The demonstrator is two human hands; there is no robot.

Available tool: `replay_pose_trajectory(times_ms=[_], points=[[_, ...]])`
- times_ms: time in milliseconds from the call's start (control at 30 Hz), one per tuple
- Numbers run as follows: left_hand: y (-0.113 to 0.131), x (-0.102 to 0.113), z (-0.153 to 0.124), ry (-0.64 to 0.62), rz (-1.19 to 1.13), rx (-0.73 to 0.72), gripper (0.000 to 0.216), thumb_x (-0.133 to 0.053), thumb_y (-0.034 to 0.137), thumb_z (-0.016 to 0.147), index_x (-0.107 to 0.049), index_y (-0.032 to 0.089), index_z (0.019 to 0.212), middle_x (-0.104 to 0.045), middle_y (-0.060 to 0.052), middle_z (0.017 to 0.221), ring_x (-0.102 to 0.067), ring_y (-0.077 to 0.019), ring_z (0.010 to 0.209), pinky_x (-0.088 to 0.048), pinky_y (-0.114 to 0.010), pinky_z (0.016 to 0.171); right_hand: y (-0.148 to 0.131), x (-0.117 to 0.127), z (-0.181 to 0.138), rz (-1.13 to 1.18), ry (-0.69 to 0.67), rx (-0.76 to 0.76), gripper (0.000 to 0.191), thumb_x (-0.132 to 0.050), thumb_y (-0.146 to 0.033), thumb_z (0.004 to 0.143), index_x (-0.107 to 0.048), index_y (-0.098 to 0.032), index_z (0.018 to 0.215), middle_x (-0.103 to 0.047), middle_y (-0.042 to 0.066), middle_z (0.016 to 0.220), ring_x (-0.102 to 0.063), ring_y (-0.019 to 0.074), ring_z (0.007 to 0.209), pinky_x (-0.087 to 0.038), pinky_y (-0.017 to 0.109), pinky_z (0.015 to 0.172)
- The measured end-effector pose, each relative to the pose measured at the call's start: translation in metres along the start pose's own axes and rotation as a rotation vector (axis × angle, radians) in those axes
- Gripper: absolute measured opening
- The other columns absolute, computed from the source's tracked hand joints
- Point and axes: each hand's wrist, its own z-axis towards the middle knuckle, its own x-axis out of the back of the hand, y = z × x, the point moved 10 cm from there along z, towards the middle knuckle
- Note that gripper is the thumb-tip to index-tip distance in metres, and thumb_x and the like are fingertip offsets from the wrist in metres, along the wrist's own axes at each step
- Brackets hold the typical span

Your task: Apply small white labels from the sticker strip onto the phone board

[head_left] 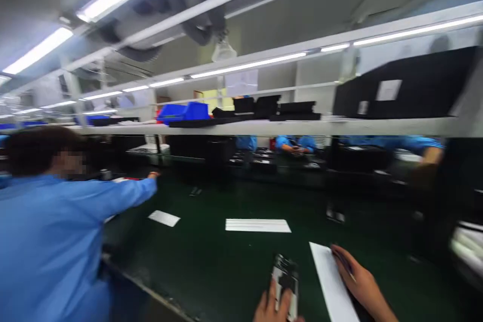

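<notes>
My left hand (274,306) is at the bottom of the view, its fingers over the lower part of a phone (285,274) with a black and pale inner side facing up. The hand grips this phone against the green table. To the right, my right hand (360,284) has its fingers closed around a thin dark pen-like tool (344,263); blur hides its exact kind. That hand lies beside and partly over the right edge of a long white sheet (332,282). A white lined sheet (258,225) lies flat farther forward.
A co-worker in blue (56,241) sits at the left, one arm reaching over the green table (211,261). A smaller white sheet (164,218) lies between us. Above the table runs a white shelf (241,129) with blue bins (184,111) and black boxes.
</notes>
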Motion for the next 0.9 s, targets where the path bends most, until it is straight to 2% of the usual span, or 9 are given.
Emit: replay_pose_trajectory(times_ms=[33, 100, 200, 333, 433, 533, 667, 767, 900], points=[[0.007, -0.004, 0.007, -0.007, -0.047, -0.020, 0.038, -0.062, 0.052, 0.086, -0.061, 0.040, 0.122, -0.046, -0.006, 0.139, -0.047, -0.0378, 0.123, -0.054, -0.050, 0.084, 0.016, 0.012, -0.004, 0.029, -0.030, -0.037, 0.035, -0.061, -0.062, 0.083, -0.069, -0.031, 0.096, -0.068, 0.007, 0.103, -0.064, 0.0333, 0.097, -0.056, 0.043, 0.082], [0.013, -0.002, 0.017, -0.013, -0.107, -0.056, 0.039, -0.063, 0.053, 0.084, -0.060, 0.040, 0.121, -0.038, -0.002, 0.146, -0.034, -0.0402, 0.132, -0.047, -0.056, 0.095, 0.033, 0.021, -0.008, 0.134, -0.070, -0.120, 0.049, -0.060, -0.067, 0.073, -0.069, -0.030, 0.103, -0.068, 0.007, 0.106, -0.060, 0.0370, 0.105, -0.052, 0.047, 0.091], [0.013, 0.015, 0.027, -0.046, -0.129, -0.074, 0.035, -0.053, 0.048, 0.093, -0.057, 0.036, 0.125, -0.036, -0.004, 0.148, -0.030, -0.0378, 0.135, -0.041, -0.058, 0.099, 0.039, 0.017, -0.006, 0.318, -0.044, -0.241, 0.060, -0.062, -0.069, 0.072, -0.068, -0.021, 0.107, -0.069, 0.011, 0.101, -0.061, 0.0369, 0.104, -0.047, 0.049, 0.096], [0.018, 0.047, 0.053, -0.033, -0.144, -0.146, 0.035, -0.046, 0.048, 0.096, -0.055, 0.034, 0.127, -0.038, -0.006, 0.146, -0.029, -0.0361, 0.135, -0.026, -0.067, 0.105, 0.036, 0.007, -0.004, 0.424, -0.077, -0.312, 0.054, -0.063, -0.067, 0.073, -0.071, -0.015, 0.087, -0.070, 0.010, 0.078, -0.067, 0.0324, 0.075, -0.057, 0.044, 0.072], [0.020, 0.057, 0.088, -0.006, -0.180, -0.202, 0.034, -0.050, 0.040, 0.095, -0.055, 0.031, 0.127, -0.040, -0.006, 0.143, -0.030, -0.0314, 0.135, -0.024, -0.058, 0.111, 0.039, 0.005, -0.006, 0.448, -0.093, -0.360, 0.049, -0.071, -0.061, 0.071, -0.071, -0.014, 0.085, -0.068, 0.008, 0.072, -0.066, 0.0270, 0.064, -0.058, 0.036, 0.059], [0.021, 0.047, 0.127, -0.035, -0.227, -0.255, 0.034, -0.052, 0.031, 0.093, -0.055, 0.028, 0.126, -0.044, -0.005, 0.140, -0.033, -0.0278, 0.134, -0.026, -0.050, 0.112, 0.041, 0.000, -0.006, 0.484, -0.123, -0.391, 0.053, -0.078, -0.059, 0.067, -0.072, -0.012, 0.089, -0.068, 0.007, 0.069, -0.066, 0.0248, 0.062, -0.059, 0.033, 0.058], [0.026, 0.026, 0.164, -0.064, -0.267, -0.333, 0.041, -0.055, 0.031, 0.090, -0.051, 0.027, 0.131, -0.042, -0.002, 0.143, -0.027, -0.0263, 0.138, -0.021, -0.049, 0.115, 0.048, -0.001, 0.000, 0.496, -0.129, -0.414, 0.063, -0.081, -0.066, 0.061, -0.071, -0.012, 0.090, -0.069, 0.008, 0.072, -0.068, 0.0273, 0.070, -0.060, 0.034, 0.062], [0.031, 0.011, 0.176, -0.081, -0.288, -0.369, 0.047, -0.054, 0.038, 0.091, -0.048, 0.025, 0.135, -0.037, -0.002, 0.147, -0.022, -0.0272, 0.140, -0.016, -0.052, 0.115, 0.058, 0.002, 0.006, 0.465, -0.098, -0.433, 0.062, -0.078, -0.071, 0.061, -0.067, -0.014, 0.081, -0.068, 0.008, 0.067, -0.068, 0.0274, 0.064, -0.060, 0.034, 0.057], [0.035, -0.004, 0.176, -0.124, -0.305, -0.399, 0.051, -0.054, 0.044, 0.091, -0.046, 0.023, 0.137, -0.036, -0.004, 0.147, -0.024, -0.0276, 0.139, -0.013, -0.054, 0.116, 0.065, 0.000, 0.009, 0.429, -0.085, -0.442, 0.060, -0.075, -0.074, 0.065, -0.065, -0.015, 0.078, -0.067, 0.007, 0.065, -0.067, 0.0263, 0.058, -0.058, 0.032, 0.052]])
